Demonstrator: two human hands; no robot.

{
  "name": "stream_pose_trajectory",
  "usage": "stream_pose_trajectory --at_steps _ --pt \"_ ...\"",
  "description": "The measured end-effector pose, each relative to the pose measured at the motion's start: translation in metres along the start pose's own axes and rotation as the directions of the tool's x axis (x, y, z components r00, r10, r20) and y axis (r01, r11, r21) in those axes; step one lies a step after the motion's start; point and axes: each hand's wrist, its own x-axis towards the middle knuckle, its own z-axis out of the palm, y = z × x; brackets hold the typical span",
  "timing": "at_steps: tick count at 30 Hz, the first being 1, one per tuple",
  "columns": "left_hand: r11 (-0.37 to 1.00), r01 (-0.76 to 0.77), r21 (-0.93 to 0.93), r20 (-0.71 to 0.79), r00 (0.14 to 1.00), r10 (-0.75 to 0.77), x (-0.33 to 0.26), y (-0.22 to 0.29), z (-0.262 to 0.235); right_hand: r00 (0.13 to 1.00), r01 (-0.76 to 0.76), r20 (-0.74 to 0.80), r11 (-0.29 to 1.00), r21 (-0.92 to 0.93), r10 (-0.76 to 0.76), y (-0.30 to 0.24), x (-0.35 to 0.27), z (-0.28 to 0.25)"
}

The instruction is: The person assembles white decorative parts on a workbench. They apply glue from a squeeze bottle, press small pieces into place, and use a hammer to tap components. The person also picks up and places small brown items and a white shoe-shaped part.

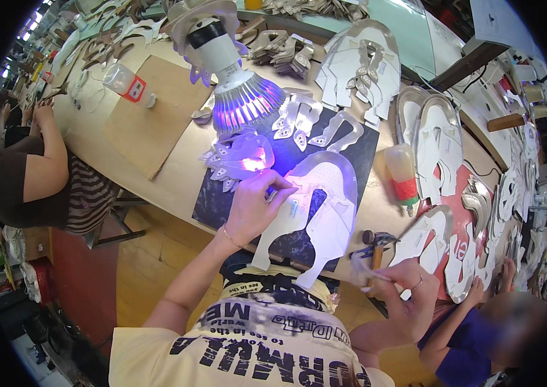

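Worktable (86, 122): translucent squeeze bottle (401, 168), contents unclear; left fingers (282, 195) at white piece (331, 232).

A tan table (93, 122) bears a black board (212, 206), a brown sheet (151, 129), a squeeze bottle (401, 166) and stacked white cutouts (338, 72)

Side approaches open, lamp blocking from above
Bare counter (182, 184) leaves room left of the black board (212, 203); a narrow strip passes between board and squeeze bottle (400, 171), with the hammer (380, 240) near its lower end. The lamp (247, 100) crowds the upper left, cut pieces (299, 116) the far edge, the left hand (254, 206) the middle.
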Motion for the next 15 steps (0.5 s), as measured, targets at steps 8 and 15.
stream_pose_trajectory --at_steps 8,15 --pt "0.955 -0.205 0.212 -0.192 0.950 0.247 0.013 -0.018 0.020 0.971 0.184 0.142 0.980 0.073 -0.193 0.000 -0.002 0.015" --pt "0.979 -0.062 0.192 -0.006 0.998 0.065 0.003 -0.018 0.025 0.916 0.210 0.307 0.961 0.178 -0.257 0.003 0.006 0.020"
